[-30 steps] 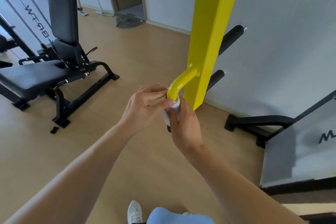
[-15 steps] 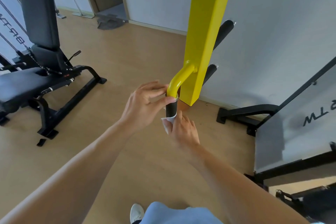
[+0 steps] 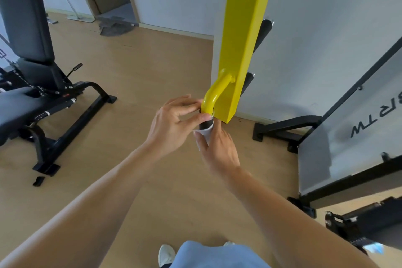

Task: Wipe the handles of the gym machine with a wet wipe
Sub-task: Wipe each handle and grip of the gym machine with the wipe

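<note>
A yellow curved handle [image 3: 214,95] juts from the yellow post [image 3: 245,35] and ends in a black grip [image 3: 206,124]. My right hand [image 3: 219,150] is wrapped around the lower part of that grip with a white wet wipe [image 3: 203,134] pressed against it. Only a short black band of the grip shows above the wipe. My left hand [image 3: 174,124] pinches the handle where yellow tube meets black grip, thumb and forefinger on it.
A black weight bench [image 3: 32,85] stands on the wooden floor at left. Two black pegs [image 3: 262,35] stick out behind the post. A black machine frame with a grey panel [image 3: 348,132] fills the right side. My shoe [image 3: 166,253] shows below.
My right hand has slid the wipe down the black grip, uncovering its top part. My left hand stays pinched at the top of the grip. The view has shifted slightly.
</note>
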Tool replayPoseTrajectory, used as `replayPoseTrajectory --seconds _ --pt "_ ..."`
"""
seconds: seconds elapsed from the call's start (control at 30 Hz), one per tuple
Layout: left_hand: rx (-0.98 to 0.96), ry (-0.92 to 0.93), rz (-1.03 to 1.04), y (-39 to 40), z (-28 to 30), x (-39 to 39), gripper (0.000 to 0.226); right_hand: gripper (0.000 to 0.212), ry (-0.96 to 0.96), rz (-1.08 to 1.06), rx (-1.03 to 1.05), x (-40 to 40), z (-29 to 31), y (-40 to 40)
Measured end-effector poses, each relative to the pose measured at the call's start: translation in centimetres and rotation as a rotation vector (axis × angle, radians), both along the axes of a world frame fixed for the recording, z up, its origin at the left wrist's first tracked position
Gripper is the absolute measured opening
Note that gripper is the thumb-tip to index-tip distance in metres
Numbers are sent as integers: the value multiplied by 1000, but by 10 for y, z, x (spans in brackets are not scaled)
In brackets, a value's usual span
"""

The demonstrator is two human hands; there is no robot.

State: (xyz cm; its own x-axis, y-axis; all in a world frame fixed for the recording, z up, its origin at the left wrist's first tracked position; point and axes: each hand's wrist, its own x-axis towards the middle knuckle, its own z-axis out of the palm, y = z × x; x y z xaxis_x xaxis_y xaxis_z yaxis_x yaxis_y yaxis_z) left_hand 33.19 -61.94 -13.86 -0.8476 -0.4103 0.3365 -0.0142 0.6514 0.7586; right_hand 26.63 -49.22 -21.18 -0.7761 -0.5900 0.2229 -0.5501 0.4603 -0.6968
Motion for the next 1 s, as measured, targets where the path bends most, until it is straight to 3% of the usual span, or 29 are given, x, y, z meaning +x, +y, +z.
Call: replayPoseTrajectory --seconds 0.17,0.37,0.5,0.6,0.7,0.83,1.0 --pt "16 -1 -3 -1 0 0 24 37 12 44 -88 4 17 4" --pt "-1 19 -18 0 0 0 25 79 2 105 -76 5 6 13" --pt "5 28 -21 0 -1 -1 26 91 -73 120 50 4 -6 17" --pt "7 24 -14 -2 -2 -2 26 89 -123 161 124 3 -10 20" --pt "16 27 -15 -4 -2 -1 25 86 -109 247 -30 0 1 23" --pt "24 29 -17 -6 -1 -2 23 63 -150 305 -235 0 6 31" --pt "30 24 -26 -5 -1 -2 20 39 -131 107 -227 0 9 18"
